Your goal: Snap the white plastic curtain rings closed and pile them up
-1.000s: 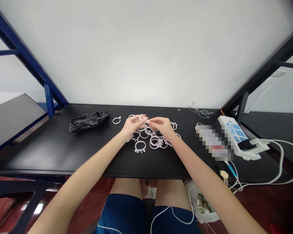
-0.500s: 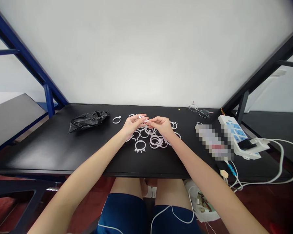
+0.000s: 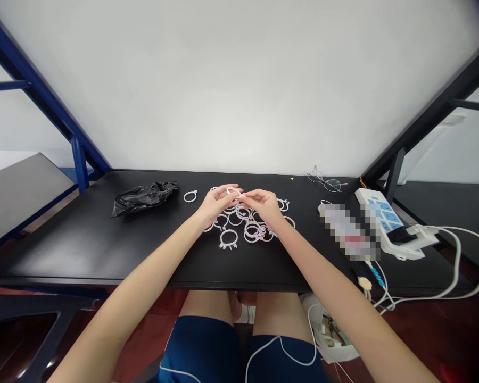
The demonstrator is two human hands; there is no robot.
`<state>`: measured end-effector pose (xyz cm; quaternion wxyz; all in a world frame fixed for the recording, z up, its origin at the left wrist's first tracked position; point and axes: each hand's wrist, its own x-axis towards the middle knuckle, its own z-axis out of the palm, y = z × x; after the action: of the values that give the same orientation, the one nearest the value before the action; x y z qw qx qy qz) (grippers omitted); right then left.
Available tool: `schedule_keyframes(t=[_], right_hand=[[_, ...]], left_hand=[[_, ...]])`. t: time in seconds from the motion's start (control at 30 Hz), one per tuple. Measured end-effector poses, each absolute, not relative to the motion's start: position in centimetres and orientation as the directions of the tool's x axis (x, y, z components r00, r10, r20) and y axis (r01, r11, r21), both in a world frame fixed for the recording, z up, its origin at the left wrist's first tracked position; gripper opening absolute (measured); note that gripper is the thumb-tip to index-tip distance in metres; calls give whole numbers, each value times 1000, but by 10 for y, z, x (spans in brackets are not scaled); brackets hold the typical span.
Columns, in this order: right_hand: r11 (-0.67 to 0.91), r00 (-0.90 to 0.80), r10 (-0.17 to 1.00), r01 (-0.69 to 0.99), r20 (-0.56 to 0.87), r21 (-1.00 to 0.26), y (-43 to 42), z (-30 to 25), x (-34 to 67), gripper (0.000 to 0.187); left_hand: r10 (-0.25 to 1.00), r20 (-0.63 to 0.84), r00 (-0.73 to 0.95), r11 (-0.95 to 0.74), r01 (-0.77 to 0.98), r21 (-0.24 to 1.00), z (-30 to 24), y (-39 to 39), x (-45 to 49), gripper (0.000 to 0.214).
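Between my two hands is a white plastic ring (image 3: 233, 190), like a curtain ring, held above the desk. My left hand (image 3: 216, 205) pinches it on the left with thumb and fingers. From the right, my right hand (image 3: 264, 204) grips its near side with the fingertips. Several similar white rings (image 3: 254, 231) lie in a loose pile under and in front of the hands, partly hidden by them. One ring with small prongs (image 3: 229, 239) sits nearest the desk's front edge. Another single ring (image 3: 190, 196) lies apart, left of my left hand.
A crumpled black plastic bag (image 3: 143, 198) lies on the black desk (image 3: 143, 250) at left. Eyeglasses (image 3: 325, 182) rest at the back right. Nearer on the right are a blurred-out phone-like object (image 3: 349, 231), a power strip (image 3: 387, 218) and white cables (image 3: 459, 255).
The ring in my hands has tilted, so its round opening now shows more than before. Both hands stay in nearly the same place, and the pile is unchanged.
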<state>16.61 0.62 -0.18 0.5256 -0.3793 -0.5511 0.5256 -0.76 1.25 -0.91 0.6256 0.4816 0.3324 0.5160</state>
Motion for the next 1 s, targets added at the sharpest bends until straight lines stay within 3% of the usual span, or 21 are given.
schedule_keyframes(t=[0.17, 0.3, 0.47, 0.53, 0.67, 0.73, 1.0], right_hand=[[194, -95, 973, -141, 208, -971, 10, -5, 168, 32], [194, -74, 976, -126, 204, -973, 12, -5, 169, 30], [162, -43, 985, -89, 166, -983, 12, -2, 170, 29], [137, -16, 990, -101, 139, -986, 13, -1, 171, 28], [121, 19, 993, -121, 119, -985, 15, 1, 173, 28], [115, 26, 993, -118, 113, -986, 16, 1, 174, 28], [108, 35, 994, -126, 104, -986, 17, 0, 176, 29]], left_hand=[[954, 82, 288, 12, -309, 951, -6, 10, -10, 45], [945, 110, 309, -38, -228, 973, -6, 10, -10, 32], [928, 242, 283, -258, 19, 966, -2, 15, -17, 23], [918, 351, 182, -387, 227, 894, 3, 17, -25, 21], [850, 512, 121, -428, 725, 539, 9, 21, -49, 14], [863, 478, 163, -396, 805, 442, 9, 24, -61, 15], [937, 231, 263, -319, 913, 253, 7, 30, -87, 14]])
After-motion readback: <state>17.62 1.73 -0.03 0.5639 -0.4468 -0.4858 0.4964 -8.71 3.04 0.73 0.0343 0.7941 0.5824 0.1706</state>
